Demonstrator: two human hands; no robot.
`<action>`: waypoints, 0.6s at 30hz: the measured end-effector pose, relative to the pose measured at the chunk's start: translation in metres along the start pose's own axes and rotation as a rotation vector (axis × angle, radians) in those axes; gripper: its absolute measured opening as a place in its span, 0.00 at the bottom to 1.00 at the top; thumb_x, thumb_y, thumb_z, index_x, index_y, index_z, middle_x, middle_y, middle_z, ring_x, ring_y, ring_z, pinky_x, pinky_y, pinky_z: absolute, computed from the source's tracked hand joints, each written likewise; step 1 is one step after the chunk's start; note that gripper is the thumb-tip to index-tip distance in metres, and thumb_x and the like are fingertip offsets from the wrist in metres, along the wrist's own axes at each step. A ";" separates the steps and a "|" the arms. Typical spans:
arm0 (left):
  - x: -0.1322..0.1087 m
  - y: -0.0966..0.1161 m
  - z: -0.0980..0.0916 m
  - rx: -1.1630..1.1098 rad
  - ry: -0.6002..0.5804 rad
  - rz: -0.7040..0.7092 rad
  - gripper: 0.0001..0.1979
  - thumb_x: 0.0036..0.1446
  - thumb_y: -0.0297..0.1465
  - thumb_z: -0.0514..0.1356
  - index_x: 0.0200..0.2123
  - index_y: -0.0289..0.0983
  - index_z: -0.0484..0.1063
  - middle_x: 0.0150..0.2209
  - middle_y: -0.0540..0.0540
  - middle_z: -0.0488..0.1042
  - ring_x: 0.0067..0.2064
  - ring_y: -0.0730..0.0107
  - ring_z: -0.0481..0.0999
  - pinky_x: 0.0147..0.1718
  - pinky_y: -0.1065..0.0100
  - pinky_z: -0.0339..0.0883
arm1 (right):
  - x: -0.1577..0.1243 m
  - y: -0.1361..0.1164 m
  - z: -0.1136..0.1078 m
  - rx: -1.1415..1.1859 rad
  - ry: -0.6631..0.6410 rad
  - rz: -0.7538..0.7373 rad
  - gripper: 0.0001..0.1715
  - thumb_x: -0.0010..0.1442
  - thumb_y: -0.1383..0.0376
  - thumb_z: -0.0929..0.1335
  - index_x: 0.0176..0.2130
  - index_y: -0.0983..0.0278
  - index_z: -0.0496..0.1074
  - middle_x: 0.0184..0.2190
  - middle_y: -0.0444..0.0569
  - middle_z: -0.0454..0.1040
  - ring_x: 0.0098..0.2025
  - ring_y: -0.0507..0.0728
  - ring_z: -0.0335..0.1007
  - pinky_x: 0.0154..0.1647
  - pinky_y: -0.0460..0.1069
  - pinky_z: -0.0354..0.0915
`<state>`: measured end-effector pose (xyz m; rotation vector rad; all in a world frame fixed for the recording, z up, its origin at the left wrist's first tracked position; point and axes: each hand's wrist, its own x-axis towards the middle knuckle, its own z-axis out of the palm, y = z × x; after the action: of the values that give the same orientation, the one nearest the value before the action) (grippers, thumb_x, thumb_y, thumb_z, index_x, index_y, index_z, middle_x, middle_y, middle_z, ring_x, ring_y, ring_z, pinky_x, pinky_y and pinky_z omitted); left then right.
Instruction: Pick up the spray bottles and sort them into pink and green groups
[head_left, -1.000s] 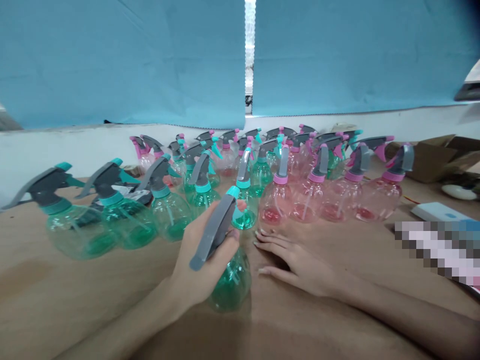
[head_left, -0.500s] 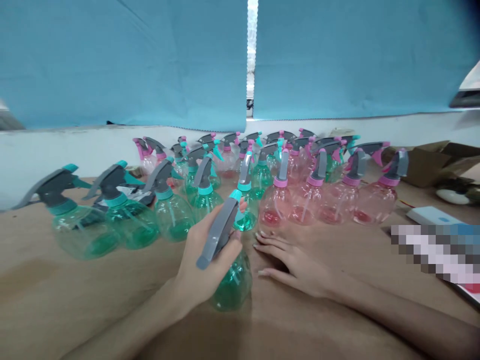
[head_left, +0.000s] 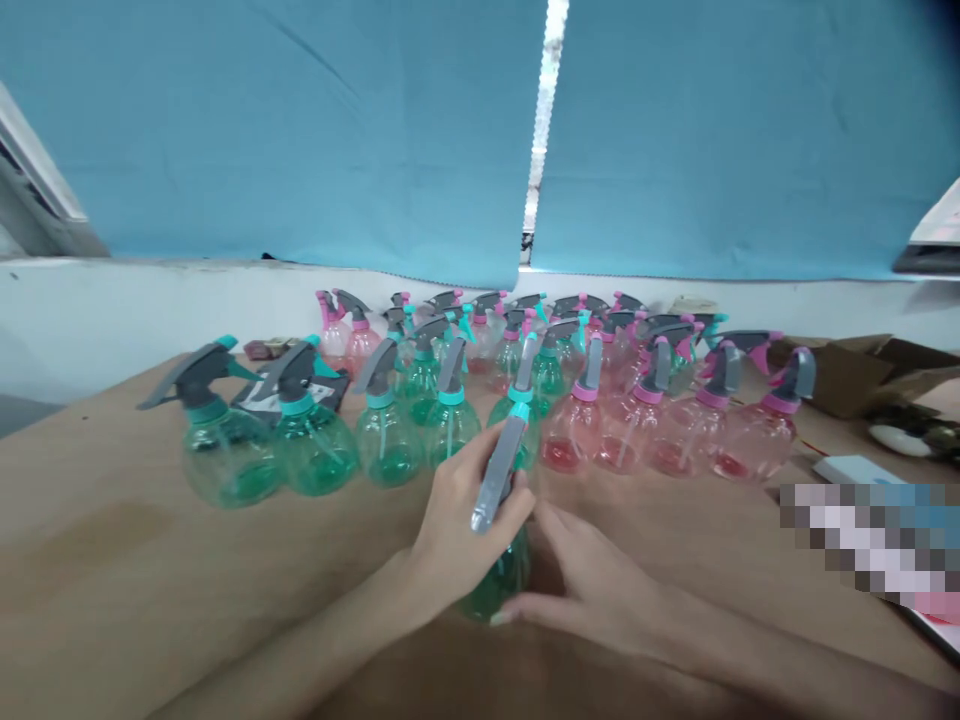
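A green spray bottle (head_left: 496,585) with a grey trigger head stands on the brown table (head_left: 112,560) in front of me. My left hand (head_left: 465,525) is wrapped round its neck and head. Against the bottle's right side lies my right hand (head_left: 581,590), fingers curled round the body and thumb low on it. Behind stand rows of matching bottles: green ones (head_left: 307,450) on the left and pink ones (head_left: 675,440) on the right.
A blue curtain (head_left: 300,130) hangs behind a white ledge (head_left: 112,310). An open cardboard box (head_left: 855,375) sits at the right, with a white object (head_left: 900,440) and a flat white-blue item (head_left: 851,468) near it. A dark packet (head_left: 262,395) lies behind the green bottles.
My right hand has left the table surface and closed on the side of the green bottle. The view has shifted left and back a little; the left hand keeps its hold.
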<state>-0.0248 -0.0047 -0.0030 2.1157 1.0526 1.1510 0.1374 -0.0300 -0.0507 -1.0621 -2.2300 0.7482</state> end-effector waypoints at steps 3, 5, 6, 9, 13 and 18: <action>-0.006 -0.002 -0.011 0.002 -0.014 -0.028 0.16 0.58 0.32 0.54 0.50 0.35 0.66 0.35 0.45 0.73 0.33 0.66 0.72 0.32 0.64 0.68 | 0.010 -0.009 0.013 0.004 0.022 0.023 0.38 0.53 0.49 0.70 0.56 0.62 0.58 0.52 0.56 0.69 0.52 0.66 0.67 0.48 0.59 0.65; -0.013 -0.005 -0.021 -0.005 -0.009 -0.060 0.17 0.59 0.34 0.55 0.52 0.37 0.65 0.39 0.45 0.75 0.37 0.64 0.74 0.36 0.62 0.70 | 0.017 -0.016 0.022 -0.018 0.027 0.044 0.38 0.53 0.49 0.70 0.55 0.62 0.58 0.51 0.56 0.70 0.50 0.66 0.68 0.47 0.60 0.66; -0.018 -0.008 -0.028 0.005 -0.002 -0.078 0.19 0.59 0.35 0.55 0.53 0.38 0.64 0.41 0.44 0.75 0.38 0.63 0.75 0.37 0.61 0.70 | 0.021 -0.020 0.027 -0.033 0.026 0.055 0.38 0.53 0.49 0.70 0.55 0.62 0.58 0.50 0.56 0.70 0.50 0.66 0.68 0.47 0.60 0.66; -0.036 -0.014 -0.050 0.091 0.025 -0.129 0.22 0.57 0.36 0.58 0.55 0.40 0.62 0.44 0.44 0.75 0.43 0.59 0.75 0.41 0.57 0.70 | 0.034 -0.037 0.041 -0.082 0.009 0.068 0.35 0.52 0.48 0.70 0.52 0.62 0.61 0.46 0.55 0.73 0.46 0.66 0.70 0.44 0.59 0.66; -0.066 -0.021 -0.085 0.176 0.073 -0.178 0.20 0.58 0.38 0.57 0.53 0.42 0.62 0.47 0.45 0.74 0.47 0.58 0.73 0.45 0.56 0.68 | 0.057 -0.065 0.061 -0.097 -0.023 0.019 0.31 0.52 0.48 0.71 0.49 0.62 0.64 0.42 0.53 0.74 0.44 0.65 0.72 0.43 0.58 0.67; -0.103 -0.039 -0.127 0.269 0.215 -0.276 0.17 0.58 0.39 0.56 0.50 0.42 0.65 0.46 0.45 0.75 0.49 0.57 0.74 0.46 0.54 0.69 | 0.092 -0.098 0.087 -0.049 -0.094 -0.108 0.43 0.50 0.50 0.72 0.58 0.63 0.57 0.53 0.56 0.70 0.52 0.66 0.68 0.49 0.59 0.65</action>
<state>-0.1837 -0.0587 -0.0139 1.9856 1.6228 1.1714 -0.0202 -0.0285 -0.0227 -0.9383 -2.3760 0.7131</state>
